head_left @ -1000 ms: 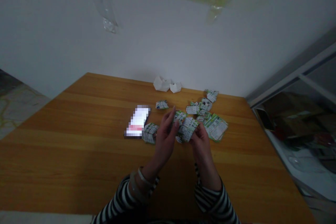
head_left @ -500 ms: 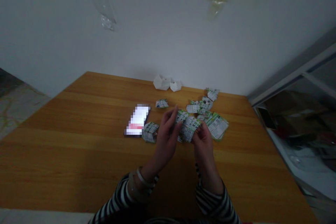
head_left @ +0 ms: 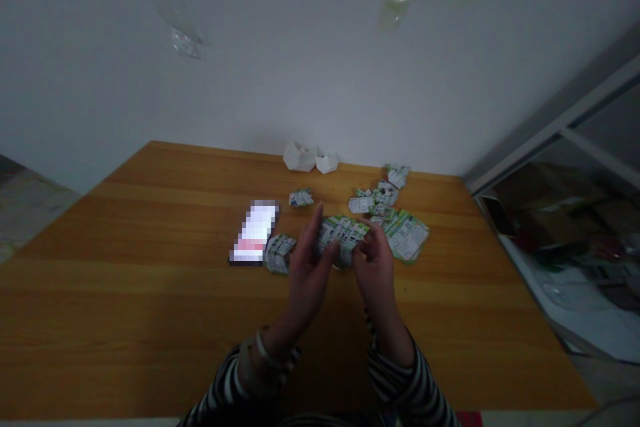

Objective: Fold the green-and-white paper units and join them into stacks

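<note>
Between my two hands is a folded piece of printed green-and-white paper point(head_left: 343, 238), raised above the table. My left hand point(head_left: 309, 273) grips its left side, with the thumb on the near face and a finger pointing up. My right hand point(head_left: 373, 263) pinches its right edge between thumb and fingers. A folded paper piece point(head_left: 280, 253) lies just left of my left hand. Beyond my right hand sits a stack of flat printed sheets point(head_left: 410, 237), with several folded paper pieces point(head_left: 386, 193) behind it. Another small folded piece point(head_left: 301, 197) lies farther back.
A phone with a lit, blurred screen point(head_left: 255, 232) lies left of the papers on the wooden table point(head_left: 150, 247). Two white folded paper shapes point(head_left: 299, 157) stand at the back by the wall. To the right is a metal-framed shelf point(head_left: 565, 127) holding assorted items.
Both hands have drawn slightly closer together around the paper, which now appears more compact and tilted differently. My right fingers have curled over its right edge. The camera view has shifted slightly.
</note>
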Demonstrator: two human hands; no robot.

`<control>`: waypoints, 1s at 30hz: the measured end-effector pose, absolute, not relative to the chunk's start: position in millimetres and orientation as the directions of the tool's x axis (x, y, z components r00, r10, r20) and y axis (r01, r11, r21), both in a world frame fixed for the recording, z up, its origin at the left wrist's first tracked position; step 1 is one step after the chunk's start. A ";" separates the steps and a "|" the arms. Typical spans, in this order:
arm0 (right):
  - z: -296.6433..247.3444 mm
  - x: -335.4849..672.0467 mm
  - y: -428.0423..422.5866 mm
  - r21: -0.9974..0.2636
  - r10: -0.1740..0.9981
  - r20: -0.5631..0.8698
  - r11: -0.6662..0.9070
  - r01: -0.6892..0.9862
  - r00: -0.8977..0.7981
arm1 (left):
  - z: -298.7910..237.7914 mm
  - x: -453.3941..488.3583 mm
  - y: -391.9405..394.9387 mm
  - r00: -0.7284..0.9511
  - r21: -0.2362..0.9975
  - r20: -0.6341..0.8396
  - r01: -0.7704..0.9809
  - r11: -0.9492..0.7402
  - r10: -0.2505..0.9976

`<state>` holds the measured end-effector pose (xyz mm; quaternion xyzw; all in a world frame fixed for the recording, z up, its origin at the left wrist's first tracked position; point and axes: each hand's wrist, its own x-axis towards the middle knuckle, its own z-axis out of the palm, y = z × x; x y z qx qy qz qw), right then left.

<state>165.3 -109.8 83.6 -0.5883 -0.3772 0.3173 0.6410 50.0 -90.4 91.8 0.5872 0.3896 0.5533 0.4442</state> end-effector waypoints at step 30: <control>41.4 185.7 39.5 -0.662 0.935 -0.290 -0.043 0.748 -0.203 | 93.9 -25.2 -35.0 -0.333 0.910 0.407 0.064 -0.410 0.851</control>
